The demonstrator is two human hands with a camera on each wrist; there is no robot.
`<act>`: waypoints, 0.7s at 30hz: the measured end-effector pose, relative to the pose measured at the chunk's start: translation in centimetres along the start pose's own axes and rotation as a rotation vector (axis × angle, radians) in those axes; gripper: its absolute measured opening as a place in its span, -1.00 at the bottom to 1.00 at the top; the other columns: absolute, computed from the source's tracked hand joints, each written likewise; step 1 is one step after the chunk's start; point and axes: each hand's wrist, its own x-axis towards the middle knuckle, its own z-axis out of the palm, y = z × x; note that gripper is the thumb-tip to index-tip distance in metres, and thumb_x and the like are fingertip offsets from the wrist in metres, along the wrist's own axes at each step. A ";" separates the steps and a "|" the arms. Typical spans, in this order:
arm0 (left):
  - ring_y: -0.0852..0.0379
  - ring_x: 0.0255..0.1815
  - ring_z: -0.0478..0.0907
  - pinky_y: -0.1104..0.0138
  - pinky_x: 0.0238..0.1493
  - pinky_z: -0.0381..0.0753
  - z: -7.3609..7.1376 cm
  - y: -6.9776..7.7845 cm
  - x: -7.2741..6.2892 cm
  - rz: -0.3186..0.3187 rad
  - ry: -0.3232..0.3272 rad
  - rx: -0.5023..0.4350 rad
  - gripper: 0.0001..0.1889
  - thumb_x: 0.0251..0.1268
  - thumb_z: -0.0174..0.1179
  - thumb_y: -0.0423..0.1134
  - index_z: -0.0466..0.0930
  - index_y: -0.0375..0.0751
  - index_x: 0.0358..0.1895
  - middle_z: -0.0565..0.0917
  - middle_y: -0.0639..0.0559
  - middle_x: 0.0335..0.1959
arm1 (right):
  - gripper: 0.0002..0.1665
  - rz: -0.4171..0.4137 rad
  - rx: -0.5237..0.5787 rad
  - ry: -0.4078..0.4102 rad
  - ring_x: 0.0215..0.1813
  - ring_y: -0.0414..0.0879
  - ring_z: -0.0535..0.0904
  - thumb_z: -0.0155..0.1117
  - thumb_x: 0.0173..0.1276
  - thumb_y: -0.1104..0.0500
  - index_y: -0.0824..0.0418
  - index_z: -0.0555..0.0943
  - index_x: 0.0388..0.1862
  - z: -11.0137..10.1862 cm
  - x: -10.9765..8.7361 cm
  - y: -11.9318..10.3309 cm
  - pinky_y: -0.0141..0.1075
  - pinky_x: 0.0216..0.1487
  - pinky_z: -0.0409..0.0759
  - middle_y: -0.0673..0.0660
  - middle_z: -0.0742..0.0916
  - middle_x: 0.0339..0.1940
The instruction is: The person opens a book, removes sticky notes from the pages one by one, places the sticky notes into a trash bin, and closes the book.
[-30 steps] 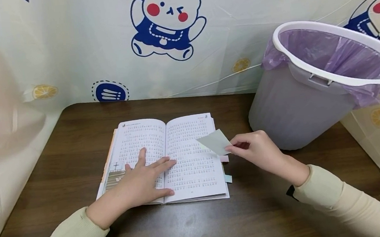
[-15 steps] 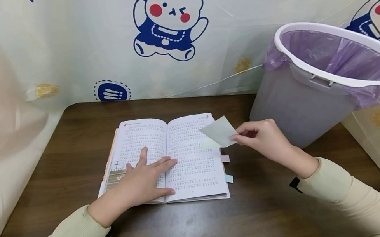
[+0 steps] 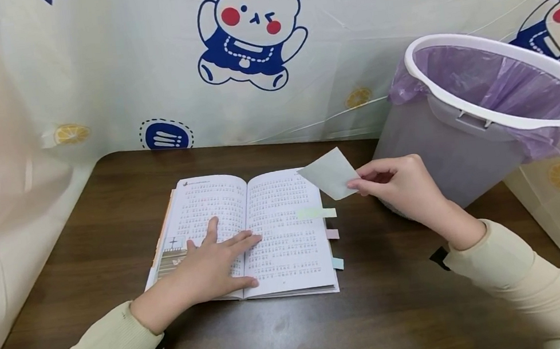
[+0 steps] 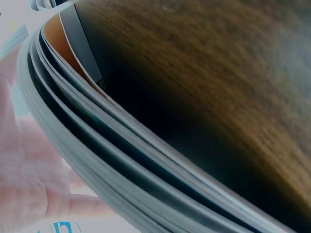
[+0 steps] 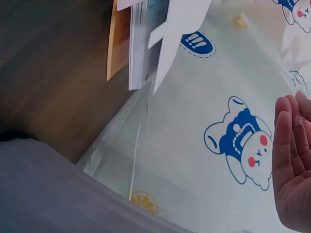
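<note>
An open book point(image 3: 289, 257) lies on the table, its printed pages facing up. My left hand point(image 3: 213, 268) rests on it with fingers spread across the left page and the centre fold. Between thumb and fingertips, my right hand point(image 3: 400, 186) pinches a pale square paper sheet point(image 3: 330, 173) by one corner, above the book's right edge. A light green sticky tab point(image 3: 317, 214) lies on the right page and juts past its edge. Below it stick out a pink tab point(image 3: 333, 234) and a light blue tab point(image 3: 338, 263). The left wrist view shows the page edges point(image 4: 121, 145) close up.
A grey waste bin point(image 3: 423, 152) with a white rim and a purple liner bag point(image 3: 496, 69) stands at the back right, just behind my right hand. A patterned curtain point(image 3: 141, 52) encloses the back and sides of the brown table point(image 3: 288, 340).
My right hand has moved right and away from me with the paper sheet, off the right page. This uncovers the light green tab. The left hand stays on the book.
</note>
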 end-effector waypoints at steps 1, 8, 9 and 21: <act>-0.69 0.51 -0.14 -0.70 -0.02 0.09 0.0 0.0 0.0 0.001 -0.002 -0.001 -0.14 0.16 0.42 0.28 0.38 0.17 0.54 0.38 0.02 0.53 | -0.89 0.008 0.007 0.000 -0.57 -0.27 0.60 0.62 0.12 0.35 0.22 0.83 -0.39 -0.2 0.1 -0.1 -0.54 -0.47 0.46 -0.09 0.73 -0.62; -0.69 0.51 -0.14 -0.70 -0.02 0.08 0.1 -0.1 0.1 0.002 -0.005 -0.003 -0.14 0.16 0.41 0.29 0.37 0.17 0.54 0.38 0.01 0.53 | -0.90 0.108 0.072 -0.008 -0.52 -0.28 0.69 0.59 0.16 0.36 0.32 0.82 -0.34 -1.5 0.9 -0.9 -0.53 -0.37 0.59 0.09 0.78 -0.54; -0.69 0.51 -0.14 -0.70 -0.02 0.08 0.1 -0.1 0.1 0.003 -0.004 -0.005 -0.14 0.16 0.41 0.29 0.37 0.17 0.54 0.38 0.01 0.53 | -0.90 0.119 0.078 -0.009 -0.51 -0.27 0.70 0.59 0.17 0.37 0.33 0.82 -0.33 -1.8 1.0 -1.0 -0.52 -0.35 0.61 0.11 0.78 -0.53; -0.68 0.52 -0.16 -0.69 0.00 0.07 0.1 -0.3 0.2 0.001 -0.014 -0.009 -0.12 0.15 0.39 0.31 0.35 0.18 0.55 0.36 0.01 0.55 | -0.91 0.115 0.037 0.050 -0.49 -0.33 0.70 0.56 0.19 0.39 0.32 0.82 -0.31 -3.9 1.6 -2.4 -0.56 -0.35 0.59 -0.01 0.79 -0.53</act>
